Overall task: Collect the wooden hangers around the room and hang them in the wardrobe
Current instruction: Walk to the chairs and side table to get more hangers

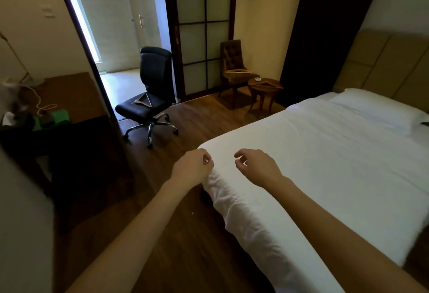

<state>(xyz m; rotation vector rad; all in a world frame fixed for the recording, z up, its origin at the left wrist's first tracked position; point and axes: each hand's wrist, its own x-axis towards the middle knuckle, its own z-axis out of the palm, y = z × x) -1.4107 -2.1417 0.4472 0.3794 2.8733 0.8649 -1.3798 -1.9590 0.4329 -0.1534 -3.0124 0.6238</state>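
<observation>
Fingers loosely curled, left hand (193, 169) and right hand (258, 167) hold nothing above the bed (325, 153) corner. Well ahead of the left hand, a wooden hanger (141, 102) lies on the office chair (154, 67) seat; farther ahead of the right hand, a second hanger (239, 72) lies across the armchair (230, 54).

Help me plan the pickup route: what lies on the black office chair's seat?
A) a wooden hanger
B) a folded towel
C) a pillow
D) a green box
A: a wooden hanger lies on the seat of the black office chair.
</observation>
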